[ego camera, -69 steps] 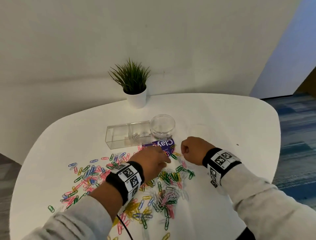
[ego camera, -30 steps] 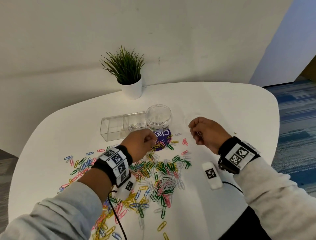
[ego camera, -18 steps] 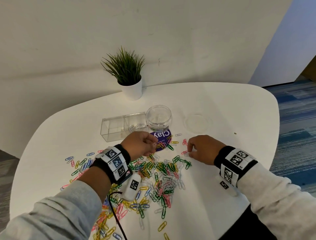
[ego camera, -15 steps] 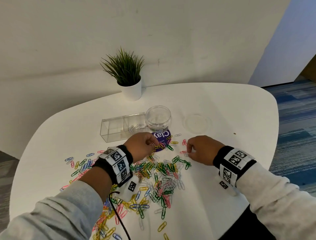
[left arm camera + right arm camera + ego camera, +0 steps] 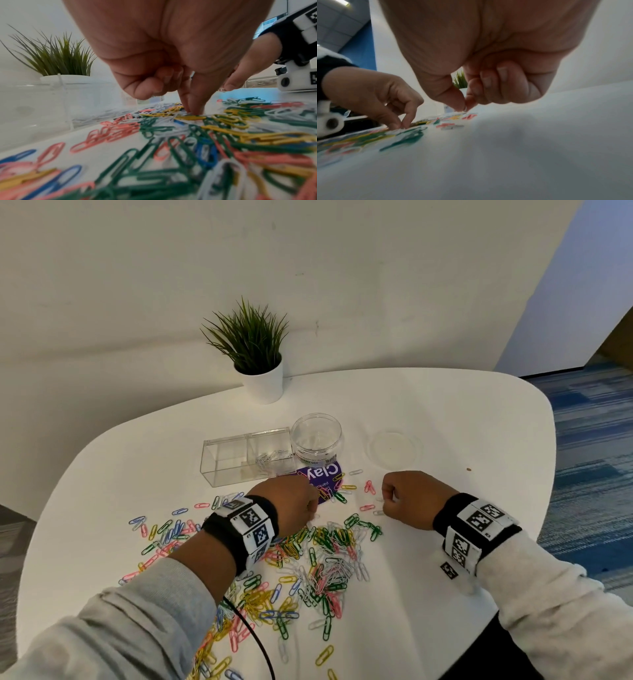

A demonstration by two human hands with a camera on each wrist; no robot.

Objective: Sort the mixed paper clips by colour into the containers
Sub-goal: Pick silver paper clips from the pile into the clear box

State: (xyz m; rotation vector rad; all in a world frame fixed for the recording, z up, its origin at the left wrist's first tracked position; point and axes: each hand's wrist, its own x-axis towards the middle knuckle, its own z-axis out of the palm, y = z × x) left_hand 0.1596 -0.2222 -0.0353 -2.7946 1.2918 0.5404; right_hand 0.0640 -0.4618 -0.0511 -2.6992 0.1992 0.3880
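Note:
A pile of mixed coloured paper clips [image 5: 318, 556] covers the near middle of the white table [image 5: 445, 412]. My left hand [image 5: 310, 505] reaches down into its far edge; thumb and forefinger [image 5: 193, 111] pinch together on a clip there, whose colour I cannot tell, with the other fingers curled. My right hand [image 5: 387, 498] is at the pile's right edge. Its thumb and forefinger [image 5: 464, 106] pinch a small pale clip just above the table. A clear two-part box [image 5: 246, 460] holds white clips [image 5: 270, 460] in its right half. Beside it stands a clear round jar [image 5: 317, 440].
A flat clear lid [image 5: 394, 453] lies to the right of the jar. A purple disc [image 5: 322, 477] lies under clips in front of the jar. A potted plant [image 5: 260, 371] stands at the back by the wall. Loose pink clips [image 5: 369, 487] lie between my hands.
My right hand came back from near the clear lid and dropped to the table at the pile's right edge. My left hand lowered from beside the jar into the clips.

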